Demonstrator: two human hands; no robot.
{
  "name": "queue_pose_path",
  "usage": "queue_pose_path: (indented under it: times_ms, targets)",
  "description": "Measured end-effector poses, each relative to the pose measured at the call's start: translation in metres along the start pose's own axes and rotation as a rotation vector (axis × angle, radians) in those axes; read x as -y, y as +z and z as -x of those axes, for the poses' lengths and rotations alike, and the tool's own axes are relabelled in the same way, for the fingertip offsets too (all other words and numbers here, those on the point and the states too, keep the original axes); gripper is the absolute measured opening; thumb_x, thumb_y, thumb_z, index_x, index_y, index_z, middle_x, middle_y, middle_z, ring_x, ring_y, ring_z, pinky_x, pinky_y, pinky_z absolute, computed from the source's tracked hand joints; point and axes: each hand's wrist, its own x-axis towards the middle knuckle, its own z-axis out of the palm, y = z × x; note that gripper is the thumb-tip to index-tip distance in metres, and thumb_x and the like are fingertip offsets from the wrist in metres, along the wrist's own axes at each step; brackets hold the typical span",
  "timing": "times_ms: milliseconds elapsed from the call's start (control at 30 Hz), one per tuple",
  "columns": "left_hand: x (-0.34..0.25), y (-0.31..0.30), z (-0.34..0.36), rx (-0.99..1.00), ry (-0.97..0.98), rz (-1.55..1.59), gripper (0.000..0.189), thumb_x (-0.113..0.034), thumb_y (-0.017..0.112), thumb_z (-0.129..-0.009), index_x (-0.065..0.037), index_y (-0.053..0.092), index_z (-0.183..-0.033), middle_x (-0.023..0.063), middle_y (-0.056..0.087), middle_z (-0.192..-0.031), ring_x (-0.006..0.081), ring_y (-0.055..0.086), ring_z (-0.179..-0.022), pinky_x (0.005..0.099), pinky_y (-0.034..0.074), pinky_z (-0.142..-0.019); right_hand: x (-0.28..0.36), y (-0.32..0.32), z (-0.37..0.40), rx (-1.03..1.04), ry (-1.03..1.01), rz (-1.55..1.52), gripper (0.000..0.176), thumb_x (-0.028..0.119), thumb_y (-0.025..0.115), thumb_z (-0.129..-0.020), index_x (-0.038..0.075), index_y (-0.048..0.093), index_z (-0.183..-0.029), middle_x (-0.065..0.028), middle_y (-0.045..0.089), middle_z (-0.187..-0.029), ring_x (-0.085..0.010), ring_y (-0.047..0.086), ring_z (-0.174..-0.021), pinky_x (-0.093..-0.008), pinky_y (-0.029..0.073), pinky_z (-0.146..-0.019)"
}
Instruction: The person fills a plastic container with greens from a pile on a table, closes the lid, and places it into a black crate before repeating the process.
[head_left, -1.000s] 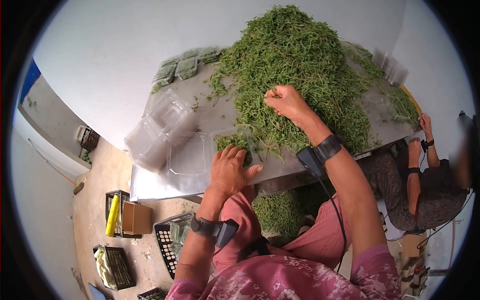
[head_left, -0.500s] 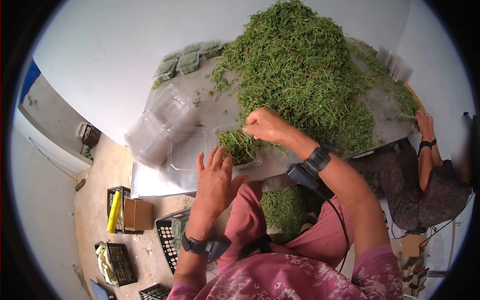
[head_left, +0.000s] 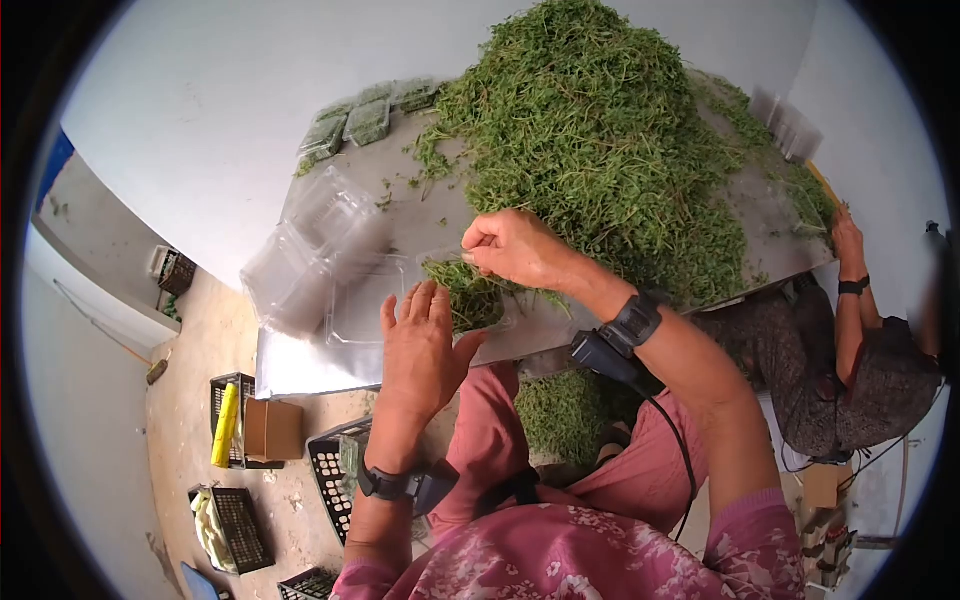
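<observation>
My left hand (head_left: 420, 345) lies with its fingers stretched out against the near left side of an open clear plastic box (head_left: 508, 318). Leafy green sprigs (head_left: 466, 303) fill the box, and its empty lid (head_left: 365, 305) is folded out to the left. Over the far side of those sprigs, my right hand (head_left: 515, 248) is pinched closed. Whatever sits between its fingertips is too small to make out. A big heap of the same greens (head_left: 600, 150) rises just behind my right hand.
Stacked empty clear boxes (head_left: 290, 275) stand left on the metal table (head_left: 300, 365). Filled boxes (head_left: 368, 122) sit at the back left. At the right, another person's hand (head_left: 848, 240) is at the table edge. Black crates (head_left: 335, 485) are on the floor.
My right hand has shifted slightly left over the box, staying pinched. My left hand has moved a little down and left, its fingers drawn closer together. The view has shifted slightly.
</observation>
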Motion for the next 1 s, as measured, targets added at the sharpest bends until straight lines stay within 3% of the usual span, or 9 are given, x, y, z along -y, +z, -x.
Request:
queue_pose_path:
  times_ms: [67,200,267,300,433,633,833,933,1000]
  targets:
    - [0.002,-0.004,0.000,0.012,-0.032,-0.019,0.067,-0.035,0.071,-0.083,0.005,0.048,-0.130,0.0217,0.051,-0.135,0.0340,0.048,-0.126,0.0512,0.026,-0.111,-0.002,0.002,0.000,-0.036,-0.124,0.045,0.021,0.015,0.065,-0.088,-0.005,0.064,-0.093,-0.0059,0.067,-0.076,-0.0137,0.065,-0.073,-0.0296,0.052,-0.065]
    - [0.000,-0.002,-0.002,-0.011,-0.015,0.055,0.067,-0.031,0.072,-0.082,0.004,0.046,-0.133,0.0209,0.049,-0.135,0.0333,0.043,-0.130,0.0536,0.026,-0.110,-0.003,-0.012,-0.003,-0.051,-0.046,0.136,0.021,0.017,0.065,-0.087,-0.003,0.065,-0.095,-0.0083,0.068,-0.076,-0.0147,0.064,-0.074,-0.0318,0.051,-0.067]
    - [-0.006,0.002,-0.004,-0.015,0.062,0.059,0.071,-0.039,0.069,-0.084,0.003,0.044,-0.135,0.0218,0.048,-0.137,0.0351,0.045,-0.129,0.0533,0.026,-0.110,-0.004,-0.020,-0.004,-0.111,0.002,0.254,0.020,0.016,0.064,-0.087,-0.002,0.066,-0.095,-0.0096,0.067,-0.076,-0.0149,0.064,-0.072,-0.0325,0.051,-0.067]
    - [-0.009,0.005,-0.005,-0.017,0.100,0.061,0.073,-0.042,0.068,-0.085,0.003,0.043,-0.137,0.0222,0.048,-0.138,0.0360,0.046,-0.129,0.0531,0.026,-0.110,-0.008,-0.020,-0.004,-0.154,0.015,0.257,0.017,0.014,0.062,-0.086,0.000,0.067,-0.094,-0.0102,0.066,-0.072,-0.0195,0.065,-0.068,-0.0352,0.050,-0.066]
    - [-0.014,0.021,-0.016,0.085,0.179,0.104,0.086,-0.063,0.056,-0.085,0.003,0.042,-0.139,0.0215,0.045,-0.142,0.0350,0.041,-0.134,0.0546,0.025,-0.111,-0.019,-0.015,-0.004,-0.096,0.051,0.341,0.017,0.011,0.059,-0.086,0.001,0.067,-0.097,-0.0139,0.066,-0.086,-0.0283,0.064,-0.087,-0.0399,0.050,-0.079]
    - [-0.002,0.037,-0.021,0.216,0.175,0.057,0.086,-0.067,0.054,-0.082,0.002,0.049,-0.133,0.0187,0.048,-0.141,0.0328,0.037,-0.137,0.0496,0.025,-0.111,-0.033,0.004,-0.001,-0.004,-0.004,0.341,0.021,0.012,0.058,-0.085,0.002,0.068,-0.101,-0.0179,0.055,-0.119,-0.0339,0.052,-0.117,-0.0418,0.042,-0.100]
    - [-0.007,0.041,-0.024,0.210,0.171,0.106,0.077,-0.063,0.058,-0.083,0.001,0.057,-0.126,0.0162,0.050,-0.139,0.0296,0.037,-0.137,0.0471,0.026,-0.111,-0.010,0.020,0.004,0.170,0.197,0.604,0.024,0.019,0.059,-0.087,0.004,0.068,-0.102,-0.0193,0.053,-0.127,-0.0367,0.047,-0.123,-0.0433,0.039,-0.103]
    - [-0.007,0.043,-0.022,0.176,0.175,0.096,0.070,-0.058,0.061,-0.083,0.001,0.059,-0.122,0.0154,0.050,-0.139,0.0286,0.038,-0.137,0.0463,0.027,-0.111,-0.010,0.019,0.005,0.157,0.202,0.622,0.024,0.022,0.059,-0.087,0.005,0.069,-0.100,-0.0201,0.050,-0.134,-0.0357,0.045,-0.126,-0.0429,0.037,-0.104]
    - [-0.005,0.041,-0.023,0.201,0.183,0.083,0.068,-0.055,0.063,-0.082,0.000,0.059,-0.122,0.0150,0.051,-0.139,0.0285,0.038,-0.137,0.0458,0.027,-0.111,-0.018,0.012,0.004,0.057,0.074,0.506,0.023,0.022,0.060,-0.087,0.004,0.069,-0.097,-0.0204,0.054,-0.130,-0.0348,0.049,-0.122,-0.0424,0.040,-0.101]
